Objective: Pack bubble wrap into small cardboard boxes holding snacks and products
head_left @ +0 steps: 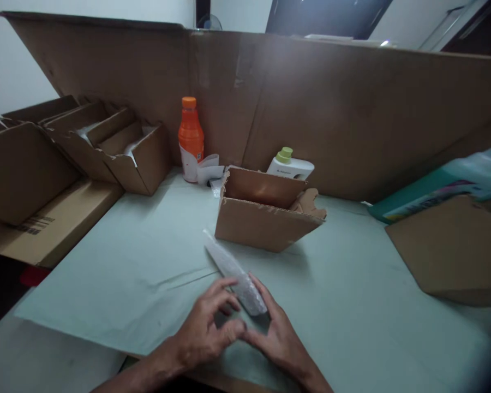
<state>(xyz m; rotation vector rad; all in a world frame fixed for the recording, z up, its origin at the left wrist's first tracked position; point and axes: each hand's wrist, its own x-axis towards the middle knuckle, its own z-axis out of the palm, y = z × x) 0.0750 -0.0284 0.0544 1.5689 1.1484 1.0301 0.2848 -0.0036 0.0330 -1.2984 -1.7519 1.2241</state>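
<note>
work surface with surroundings. a tall brown corrugated-cardboard screen [331,109] closes off the far side of a smooth pale green sheet [343,305]. at left, open brown cardboard boxes [135,174] stand in a row; near the screen is an orange plastic bottle with an orange cap [191,136]. at right, a clear container of green liquid [429,188] lies partly behind an angular brown cardboard piece [454,256]. an open brown rough-edged cardboard box [262,221] stands just beyond the hands, partly hiding a white bottle with a light green cap [288,166]. nearer, a long translucent bubble-wrap packet [234,270] lies obliquely between the hands, its far end left of the box. left hand [213,322]: fingers curved, thumb apart, fingertips at the packet's left edge. right hand [282,333]: fingers along its right edge; whether they grip it cannot be told.
</note>
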